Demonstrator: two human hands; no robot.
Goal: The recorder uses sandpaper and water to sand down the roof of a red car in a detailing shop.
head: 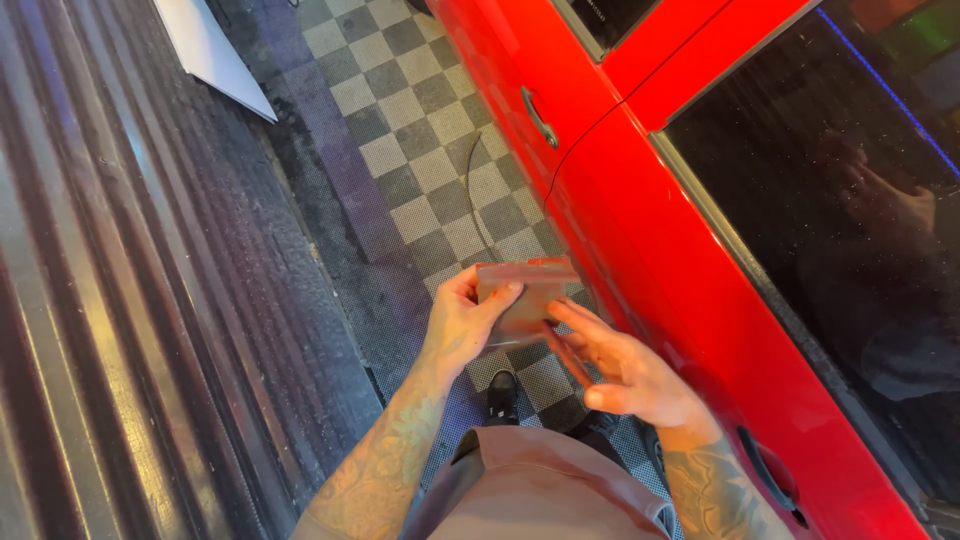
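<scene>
Item: thin translucent reddish plastic sheet (525,290), long axis crosswise; we pinched it in our left hand (470,325), right hand (620,370) open-fingered just beside, touching its lower edge.

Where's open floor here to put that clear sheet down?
Bare checkered floor runs ahead of the hands, between the corrugated metal wall and the red car, up to the white panel. A thin cable lies near the car. Crowded underfoot: left hand, right hand, clear sheet, shoe.

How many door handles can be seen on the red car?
2: one door handle near the top centre, another door handle lower right beside the right hand. Others may be out of view.
</scene>
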